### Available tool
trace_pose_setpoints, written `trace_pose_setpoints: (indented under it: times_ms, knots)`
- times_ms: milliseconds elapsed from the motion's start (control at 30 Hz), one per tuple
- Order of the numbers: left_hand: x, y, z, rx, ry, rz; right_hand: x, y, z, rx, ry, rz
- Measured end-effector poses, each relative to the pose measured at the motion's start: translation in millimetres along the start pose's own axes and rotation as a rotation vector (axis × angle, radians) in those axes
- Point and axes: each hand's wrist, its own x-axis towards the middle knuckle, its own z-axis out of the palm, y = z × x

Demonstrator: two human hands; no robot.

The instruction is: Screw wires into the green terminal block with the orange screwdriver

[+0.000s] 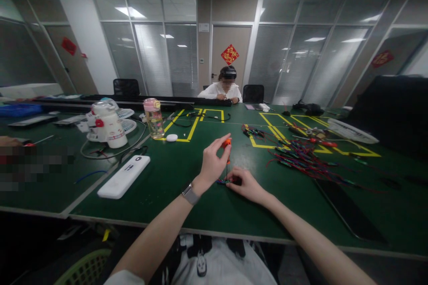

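My left hand (pixel 214 160) is raised over the green table (pixel 207 207), fingers pinched round the orange handle of a small screwdriver (pixel 227 144) that stands upright with its thin shaft pointing down. A watch sits on that wrist. My right hand (pixel 245 183) rests on the table just right of the shaft, fingers closed on a small dark connector with coloured wires (pixel 223 181). The screwdriver tip meets that part.
A heap of red, black and green wired parts (pixel 301 156) lies to the right. A white power bank (pixel 123 176), a white bottle (pixel 110 127) and a pink-capped bottle (pixel 154 118) stand left. A dark tablet (pixel 347 209) lies right. A person sits at the far end.
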Motion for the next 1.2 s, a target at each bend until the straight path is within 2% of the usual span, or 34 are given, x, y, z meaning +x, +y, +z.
trace_pose_setpoints:
  times_ms: [233,433,800,1033,1200]
  knots:
    - [-1.5,0.6,-1.8,0.128,0.115,0.079,0.4,2.0,1.7,0.01,0.014,0.009]
    - [-3.4,3.4,-1.7,0.018,0.007,0.08,0.0,1.9,1.6,0.018,0.01,0.0]
    - [-1.2,1.1,-2.2,0.102,0.124,0.074,0.4,4.0,2.8,0.012,0.013,0.002]
    - [-2.0,5.2,-2.4,0.012,0.006,0.031,0.0,3.2,1.8,0.014,0.007,-0.015]
    - [-1.2,4.5,-1.1,-0.004,0.017,0.029,0.2,3.4,1.7,0.006,0.007,-0.01]
